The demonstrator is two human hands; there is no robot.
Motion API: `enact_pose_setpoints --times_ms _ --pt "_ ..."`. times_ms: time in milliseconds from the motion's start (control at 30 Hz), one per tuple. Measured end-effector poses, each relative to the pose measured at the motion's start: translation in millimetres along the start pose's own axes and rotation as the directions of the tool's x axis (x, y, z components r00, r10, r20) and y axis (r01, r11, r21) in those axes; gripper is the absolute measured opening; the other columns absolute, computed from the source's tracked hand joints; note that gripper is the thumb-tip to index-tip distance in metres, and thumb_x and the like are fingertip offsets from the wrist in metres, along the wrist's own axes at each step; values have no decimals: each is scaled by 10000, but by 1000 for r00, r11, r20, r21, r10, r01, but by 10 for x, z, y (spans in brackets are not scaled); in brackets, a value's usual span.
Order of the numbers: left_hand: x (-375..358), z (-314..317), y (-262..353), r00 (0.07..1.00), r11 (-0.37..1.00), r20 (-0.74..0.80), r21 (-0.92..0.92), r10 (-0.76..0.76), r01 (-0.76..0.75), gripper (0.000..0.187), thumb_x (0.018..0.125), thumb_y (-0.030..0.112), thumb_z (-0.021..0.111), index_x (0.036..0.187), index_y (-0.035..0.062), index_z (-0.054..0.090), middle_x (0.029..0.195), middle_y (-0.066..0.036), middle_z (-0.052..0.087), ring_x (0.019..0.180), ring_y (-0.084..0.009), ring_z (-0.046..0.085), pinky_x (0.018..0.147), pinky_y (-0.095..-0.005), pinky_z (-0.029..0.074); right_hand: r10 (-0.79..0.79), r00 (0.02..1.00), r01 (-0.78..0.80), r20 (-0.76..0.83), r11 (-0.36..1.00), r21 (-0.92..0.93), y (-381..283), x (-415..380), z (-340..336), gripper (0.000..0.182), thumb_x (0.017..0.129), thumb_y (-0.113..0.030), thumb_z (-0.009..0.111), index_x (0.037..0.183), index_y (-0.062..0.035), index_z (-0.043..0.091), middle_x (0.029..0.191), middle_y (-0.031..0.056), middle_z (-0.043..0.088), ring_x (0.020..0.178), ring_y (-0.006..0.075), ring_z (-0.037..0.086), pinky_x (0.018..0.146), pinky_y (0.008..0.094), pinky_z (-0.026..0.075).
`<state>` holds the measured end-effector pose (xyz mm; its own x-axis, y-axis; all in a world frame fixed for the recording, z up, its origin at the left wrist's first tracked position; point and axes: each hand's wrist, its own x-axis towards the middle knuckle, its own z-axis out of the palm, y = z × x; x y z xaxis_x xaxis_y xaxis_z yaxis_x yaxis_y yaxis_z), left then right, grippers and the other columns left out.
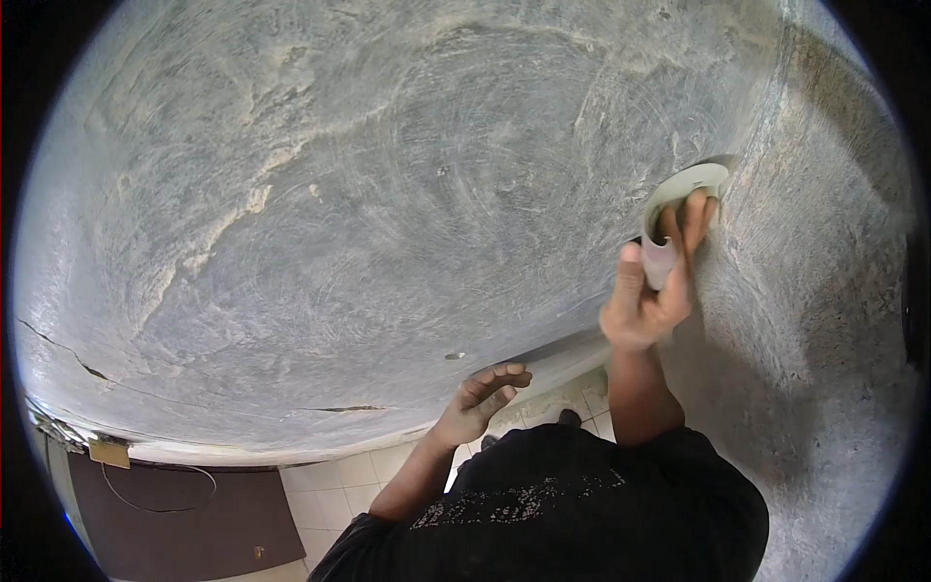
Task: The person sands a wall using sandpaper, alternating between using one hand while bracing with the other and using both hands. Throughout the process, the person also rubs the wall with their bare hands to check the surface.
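Note:
My right hand (648, 301) is closed around a curled pale sheet of sandpaper (687, 180), with the thumb on one side and the fingers tucked inside the curl. The sheet's upper edge lies against the rough grey wall (465, 194), right beside the inner corner. Lower and to the left, my left hand (485, 400) is raised close to the wall with its fingers loosely bent, thumb apart and nothing in it.
An adjoining grey wall (805, 291) rises on the right. A small hole (454, 356) and cracks (92, 371) mark the main wall. At lower left are a yellow box (109, 452), a looped wire (215, 485) and a brown panel (194, 519). Pale floor tiles (335, 475) show below.

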<state>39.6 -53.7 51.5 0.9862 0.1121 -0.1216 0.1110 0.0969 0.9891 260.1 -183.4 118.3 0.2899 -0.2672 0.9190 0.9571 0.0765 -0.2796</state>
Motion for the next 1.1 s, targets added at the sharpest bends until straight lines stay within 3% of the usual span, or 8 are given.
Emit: enact_pose_setpoints --times_ms 200,300,367,467,733,833,967,1100 --pt "-131 -83 -235 992 987 -83 143 92 -79 315 961 186 576 1231 26 547 1161 -108 629 1066 -198 572 940 -353 442 -262 791 242 553 964 111 -701 -628 257 387 954 -371 420 1239 -224 637 1407 -47 496 1346 285 372 1117 618 -140" --pt "-137 -133 -147 989 865 -146 496 -4 77 272 962 165 567 1194 22 560 1179 -118 627 1058 -205 583 939 -355 444 -184 821 148 540 983 109 -625 -522 174 379 951 -350 433 1255 -228 622 1428 -48 480 1378 303 334 1129 611 -120" --pt "-14 -33 24 1000 1000 0 5 9 -9 325 978 148 544 1274 15 537 1176 -95 631 1126 -179 556 980 -335 418 -90 949 71 302 995 75 -357 -165 73 392 915 -258 493 1270 -135 605 1451 91 452 1403 381 273 1149 585 -36" --pt "-40 11 59 999 999 -22 -29 23 -23 316 979 138 539 1272 20 539 1170 -93 631 1114 -179 560 978 -334 420 11 997 -19 -74 993 -115 45 57 29 422 881 -219 517 1259 -50 598 1402 224 469 1366 424 318 1143 582 13" --pt "-274 -29 45 973 947 -226 302 -38 107 315 969 147 561 1262 34 542 1177 -82 620 1137 -175 548 979 -328 419 -297 757 256 582 954 154 -671 -622 221 376 911 -328 495 1217 -175 652 1392 -11 531 1392 416 291 1138 592 -62" --pt "-217 -75 132 995 998 -79 -13 58 -60 321 972 153 559 1265 26 536 1163 -76 624 1129 -172 551 983 -324 413 -78 960 44 268 990 131 -347 -280 134 372 885 -195 536 1216 -49 620 1420 97 490 1408 417 256 1141 598 -25" --pt "-377 -203 132 983 989 -119 59 141 -135 329 974 161 544 1271 20 534 1163 -98 634 1109 -192 570 970 -352 423 -55 998 55 -38 998 -5 -121 -96 233 387 849 -58 530 1202 98 561 1431 197 445 1410 440 226 1136 615 17" --pt "-533 -430 282 985 982 -37 98 169 -165 347 970 168 566 1280 17 527 1179 -91 633 1149 -172 544 998 -338 402 -146 917 162 372 987 -13 -782 -430 335 397 826 -137 524 1200 -176 651 1418 97 493 1414 364 280 1147 597 -31"
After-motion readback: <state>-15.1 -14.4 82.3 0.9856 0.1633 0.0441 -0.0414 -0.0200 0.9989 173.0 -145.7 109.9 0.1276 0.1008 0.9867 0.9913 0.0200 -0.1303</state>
